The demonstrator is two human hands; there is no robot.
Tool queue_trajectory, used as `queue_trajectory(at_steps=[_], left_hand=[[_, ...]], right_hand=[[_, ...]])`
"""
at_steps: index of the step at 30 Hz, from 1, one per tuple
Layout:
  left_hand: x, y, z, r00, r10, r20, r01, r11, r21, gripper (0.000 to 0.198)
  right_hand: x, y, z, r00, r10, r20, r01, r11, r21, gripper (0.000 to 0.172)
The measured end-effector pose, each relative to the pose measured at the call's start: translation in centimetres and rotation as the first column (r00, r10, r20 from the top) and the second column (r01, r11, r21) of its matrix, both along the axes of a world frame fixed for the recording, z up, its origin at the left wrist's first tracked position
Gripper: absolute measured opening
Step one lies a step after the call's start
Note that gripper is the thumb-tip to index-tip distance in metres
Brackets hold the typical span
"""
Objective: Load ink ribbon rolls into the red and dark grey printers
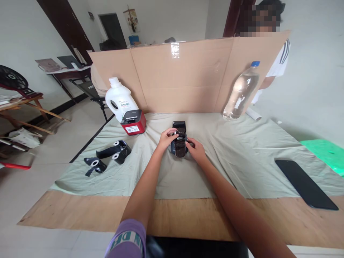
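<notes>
A small dark label printer (179, 140) with its lid raised stands on the grey cloth (242, 157) in the middle of the table. My left hand (166, 138) pinches a small white-cored roll at the printer's top left. My right hand (196, 149) is curled against the printer's right side and holds it. Two black rolls with white cores (118, 149) lie on the cloth to the left, and a third one (95, 165) lies nearer the cloth's left edge.
A red and black printer (133, 122) and a white jug (118, 98) stand at back left. A clear water bottle (242, 91) leans at back right against a cardboard screen (188, 75). A black phone (305, 183) lies right. A person stands behind the screen.
</notes>
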State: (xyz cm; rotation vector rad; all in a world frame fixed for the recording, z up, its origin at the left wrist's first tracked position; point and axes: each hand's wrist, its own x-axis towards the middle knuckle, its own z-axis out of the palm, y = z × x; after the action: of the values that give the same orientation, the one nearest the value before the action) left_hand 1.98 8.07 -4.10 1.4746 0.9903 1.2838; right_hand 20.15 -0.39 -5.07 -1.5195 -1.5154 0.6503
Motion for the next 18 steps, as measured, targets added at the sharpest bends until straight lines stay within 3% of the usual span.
queue_trajectory(at_steps=[8, 13, 18], left_hand=[[-0.9, -0.4, 1.2, 0.979, -0.052, -0.198, 0.07, 0.994, 0.084, 0.034], [-0.9, -0.8, 2.1, 0.931, -0.008, -0.366, 0.067, 0.987, 0.148, 0.028], [-0.6, -1.1, 1.9, 0.874, 0.042, -0.484, 0.054, 0.982, 0.183, 0.033]], right_hand=[[0.0, 0.1, -0.1, 1.0, 0.006, -0.017, -0.006, 1.0, 0.012, 0.045], [0.0, 0.2, -0.2, 1.0, -0.005, -0.014, 0.005, 1.0, 0.005, 0.047], [0.1, 0.3, -0.5, 1.0, -0.008, -0.012, 0.008, 1.0, 0.019, 0.045]])
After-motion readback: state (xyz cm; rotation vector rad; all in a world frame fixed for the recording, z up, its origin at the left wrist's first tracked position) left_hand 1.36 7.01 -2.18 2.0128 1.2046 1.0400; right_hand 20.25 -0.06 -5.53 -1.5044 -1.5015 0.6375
